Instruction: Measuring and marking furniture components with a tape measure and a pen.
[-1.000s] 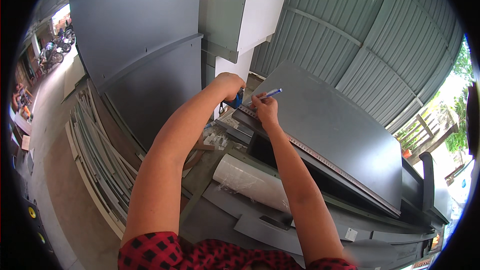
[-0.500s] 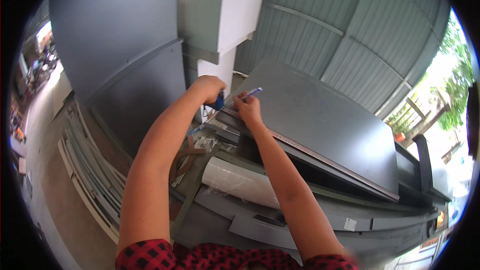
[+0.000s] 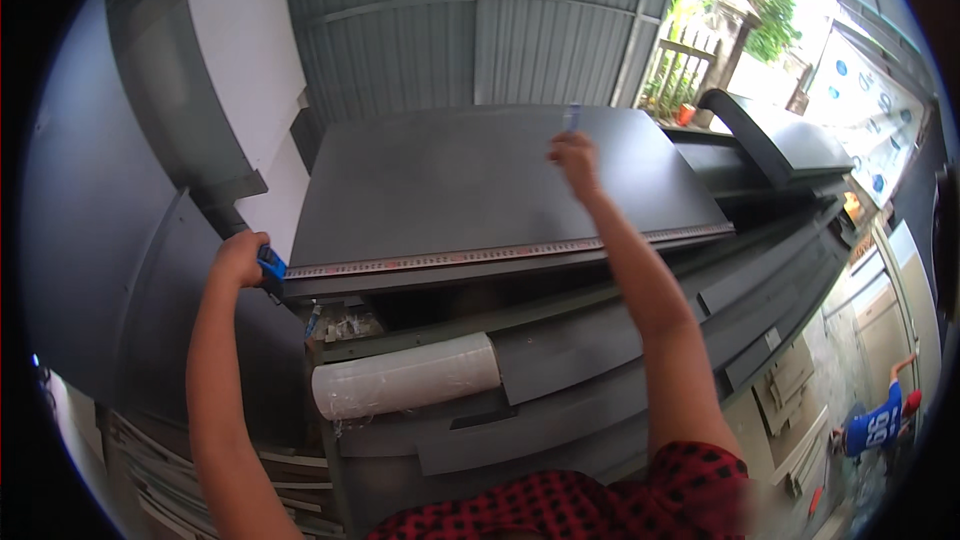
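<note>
A large dark grey board [image 3: 440,185] lies flat in front of me, on top of a stack of similar boards. At its near left corner my left hand [image 3: 238,258] is wrapped round a blue tape measure [image 3: 270,264]. The drawn-out tape blade [image 3: 460,259] runs along the board's near edge, from the case to near the right corner. Above the right half of the board, my right hand [image 3: 575,160] is closed on a pen [image 3: 573,117], its upper end pointing up and slightly blurred. My right forearm crosses over the blade and hides part of it.
A plastic-wrapped roll [image 3: 410,377] lies on the grey panels [image 3: 560,360] nearer me. Tall grey sheets [image 3: 130,190] and a white panel [image 3: 250,60] stand at the left. Corrugated metal wall [image 3: 390,50] closes the back. A person in blue [image 3: 875,430] is at far right.
My view has swung to the right. My right hand has moved away from the tape case, rightward over the board, with the pen. My left hand still holds the tape measure at the corner.
</note>
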Available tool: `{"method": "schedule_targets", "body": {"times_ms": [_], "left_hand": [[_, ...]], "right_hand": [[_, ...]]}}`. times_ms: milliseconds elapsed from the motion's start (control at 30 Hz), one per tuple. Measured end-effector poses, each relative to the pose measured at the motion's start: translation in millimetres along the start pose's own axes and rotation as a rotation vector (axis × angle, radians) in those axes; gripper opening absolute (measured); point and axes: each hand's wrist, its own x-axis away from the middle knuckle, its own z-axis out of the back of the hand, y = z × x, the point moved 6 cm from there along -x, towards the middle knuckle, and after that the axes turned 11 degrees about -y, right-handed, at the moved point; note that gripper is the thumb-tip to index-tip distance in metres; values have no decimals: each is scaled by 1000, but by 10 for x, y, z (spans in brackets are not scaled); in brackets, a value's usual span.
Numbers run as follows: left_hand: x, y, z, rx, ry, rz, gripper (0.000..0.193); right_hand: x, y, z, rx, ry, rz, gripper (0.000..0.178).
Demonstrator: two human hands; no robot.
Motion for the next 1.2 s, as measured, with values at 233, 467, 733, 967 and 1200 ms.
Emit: {"method": "schedule_targets", "body": {"times_ms": [233, 467, 733, 967, 1200], "left_hand": [[-265, 246, 28, 33, 29, -71, 59], [-175, 83, -5, -7, 6, -10, 55], [-140, -81, -66, -20, 46, 5, 53], [-162, 97, -9, 23, -7, 7, 54], [-213, 90, -22, -13, -37, 28, 55]], "right_hand": [[727, 59, 3463, 1044, 479, -55, 22], [1499, -42, 3932, 987, 667, -754, 30], [1506, 513, 4097, 882, 604, -955, 47], [1553, 952, 4455, 420, 744, -767, 30], [1566, 1148, 4527, 102, 802, -734, 17]]}}
